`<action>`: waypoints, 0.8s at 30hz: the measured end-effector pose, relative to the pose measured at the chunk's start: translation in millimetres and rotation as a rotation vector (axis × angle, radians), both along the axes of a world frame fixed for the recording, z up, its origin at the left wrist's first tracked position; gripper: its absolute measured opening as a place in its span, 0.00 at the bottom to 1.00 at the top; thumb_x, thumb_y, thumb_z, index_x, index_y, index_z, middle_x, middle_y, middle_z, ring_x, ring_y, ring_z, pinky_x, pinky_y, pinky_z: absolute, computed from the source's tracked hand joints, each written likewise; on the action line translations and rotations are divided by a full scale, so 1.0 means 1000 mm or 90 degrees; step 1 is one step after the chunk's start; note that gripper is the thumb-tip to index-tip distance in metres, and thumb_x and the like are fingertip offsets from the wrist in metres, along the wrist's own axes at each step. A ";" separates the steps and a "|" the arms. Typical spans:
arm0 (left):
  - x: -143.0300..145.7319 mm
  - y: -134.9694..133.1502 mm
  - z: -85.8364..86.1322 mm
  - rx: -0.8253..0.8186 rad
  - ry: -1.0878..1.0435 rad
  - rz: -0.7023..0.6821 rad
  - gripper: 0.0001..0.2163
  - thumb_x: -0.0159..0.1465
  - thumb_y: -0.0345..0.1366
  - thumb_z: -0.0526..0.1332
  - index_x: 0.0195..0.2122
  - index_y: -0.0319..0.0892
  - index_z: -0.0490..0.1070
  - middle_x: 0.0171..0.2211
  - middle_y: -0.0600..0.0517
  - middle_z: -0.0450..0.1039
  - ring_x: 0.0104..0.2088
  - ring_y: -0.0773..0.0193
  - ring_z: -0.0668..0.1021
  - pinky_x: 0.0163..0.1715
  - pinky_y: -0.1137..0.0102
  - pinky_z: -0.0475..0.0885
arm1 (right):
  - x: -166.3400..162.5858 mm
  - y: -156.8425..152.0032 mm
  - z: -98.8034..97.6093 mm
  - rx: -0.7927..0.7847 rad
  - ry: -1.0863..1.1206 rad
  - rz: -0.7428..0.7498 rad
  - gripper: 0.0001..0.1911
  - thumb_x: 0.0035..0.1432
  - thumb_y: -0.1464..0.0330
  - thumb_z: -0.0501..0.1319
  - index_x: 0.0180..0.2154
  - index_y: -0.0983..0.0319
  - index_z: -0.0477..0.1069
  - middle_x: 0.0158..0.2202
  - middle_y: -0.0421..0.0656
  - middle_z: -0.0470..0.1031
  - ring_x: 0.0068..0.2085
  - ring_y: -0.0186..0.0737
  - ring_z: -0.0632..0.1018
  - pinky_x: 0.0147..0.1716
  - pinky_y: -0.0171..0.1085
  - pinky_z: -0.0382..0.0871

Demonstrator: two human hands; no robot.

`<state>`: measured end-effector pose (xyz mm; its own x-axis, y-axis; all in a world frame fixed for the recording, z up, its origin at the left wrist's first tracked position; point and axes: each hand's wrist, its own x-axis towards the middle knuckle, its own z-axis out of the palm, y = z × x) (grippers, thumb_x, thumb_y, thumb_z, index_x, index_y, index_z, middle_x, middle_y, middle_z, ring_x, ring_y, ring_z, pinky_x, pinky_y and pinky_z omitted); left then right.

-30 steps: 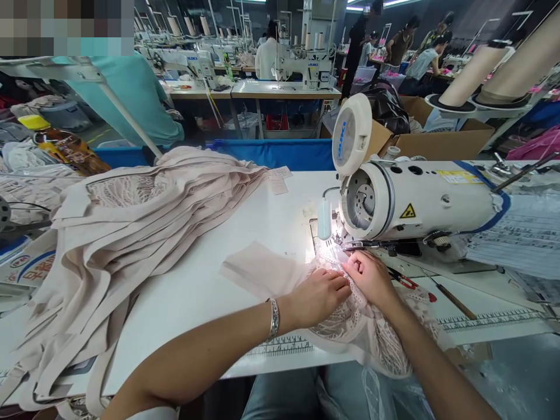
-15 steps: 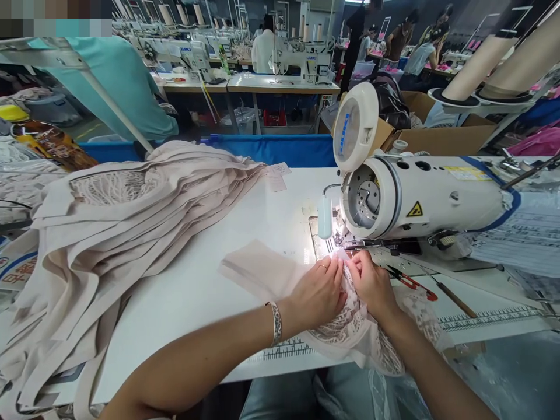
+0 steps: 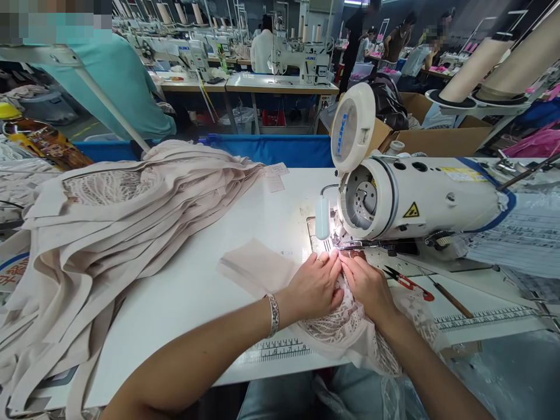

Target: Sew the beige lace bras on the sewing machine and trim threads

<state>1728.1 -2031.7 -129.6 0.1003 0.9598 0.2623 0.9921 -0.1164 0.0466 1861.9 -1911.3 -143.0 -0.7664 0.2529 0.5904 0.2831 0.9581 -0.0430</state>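
A pale pink lace garment piece (image 3: 335, 326) lies under both hands at the front of the sewing machine (image 3: 420, 195). My left hand (image 3: 315, 287) presses and pinches its edge just before the lit needle area, fingers together, with a ring and bracelet showing. Right beside it, my right hand (image 3: 366, 286) pinches the same edge, fingertips nearly meeting the left ones. Lace hangs below the wrists over the table's front edge. A sheer plain panel (image 3: 258, 268) of fabric spreads out left of my left hand. The fingertips hide the exact grip.
A large heap of beige fabric pieces (image 3: 131, 216) covers the table's left side. Red-handled thread snips (image 3: 409, 284) and a wooden-handled tool (image 3: 452, 300) lie right of my right hand. Thread cones (image 3: 475, 67) stand at upper right. A person in turquoise (image 3: 105, 87) sits at left.
My right hand's fingers have straightened and flattened forward onto the fabric near the needle. My left hand has shifted slightly, still at the fabric edge. The whole view has drifted slightly.
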 end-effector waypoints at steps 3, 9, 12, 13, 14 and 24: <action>0.001 0.000 -0.004 0.009 0.015 0.013 0.28 0.72 0.44 0.48 0.63 0.24 0.64 0.64 0.35 0.66 0.57 0.48 0.71 0.55 0.57 0.63 | 0.002 -0.001 0.000 0.003 -0.033 -0.018 0.19 0.74 0.71 0.47 0.46 0.64 0.77 0.31 0.44 0.77 0.30 0.37 0.77 0.30 0.34 0.68; 0.001 -0.001 -0.007 0.022 0.051 0.037 0.29 0.72 0.46 0.47 0.64 0.25 0.63 0.63 0.33 0.66 0.59 0.46 0.71 0.58 0.54 0.60 | 0.000 0.002 -0.003 0.005 -0.038 -0.032 0.19 0.73 0.71 0.47 0.46 0.64 0.77 0.31 0.44 0.77 0.31 0.39 0.79 0.29 0.36 0.68; 0.000 -0.001 -0.007 0.022 0.048 0.038 0.30 0.72 0.47 0.48 0.65 0.25 0.62 0.64 0.34 0.65 0.59 0.46 0.71 0.60 0.53 0.59 | -0.002 0.004 -0.004 -0.001 -0.042 -0.029 0.19 0.73 0.71 0.47 0.46 0.64 0.77 0.32 0.44 0.77 0.31 0.39 0.79 0.29 0.36 0.69; 0.000 -0.001 -0.007 0.022 0.046 0.042 0.31 0.72 0.48 0.48 0.65 0.25 0.62 0.64 0.34 0.65 0.59 0.46 0.70 0.60 0.53 0.58 | -0.002 0.005 -0.004 -0.002 -0.040 -0.026 0.19 0.73 0.71 0.47 0.46 0.64 0.77 0.32 0.44 0.77 0.31 0.39 0.79 0.29 0.36 0.69; -0.001 -0.001 -0.007 0.021 0.044 0.046 0.31 0.72 0.48 0.48 0.65 0.26 0.62 0.64 0.34 0.65 0.59 0.47 0.70 0.61 0.53 0.58 | -0.002 0.005 -0.003 -0.004 -0.038 -0.022 0.19 0.73 0.71 0.47 0.46 0.64 0.77 0.32 0.44 0.77 0.30 0.39 0.79 0.29 0.35 0.69; 0.001 -0.002 -0.004 0.020 0.120 -0.025 0.18 0.74 0.37 0.48 0.54 0.30 0.72 0.53 0.38 0.74 0.54 0.50 0.73 0.55 0.58 0.66 | -0.001 0.010 -0.002 -0.110 -0.139 -0.128 0.08 0.69 0.70 0.51 0.38 0.61 0.68 0.26 0.42 0.74 0.23 0.40 0.74 0.22 0.37 0.57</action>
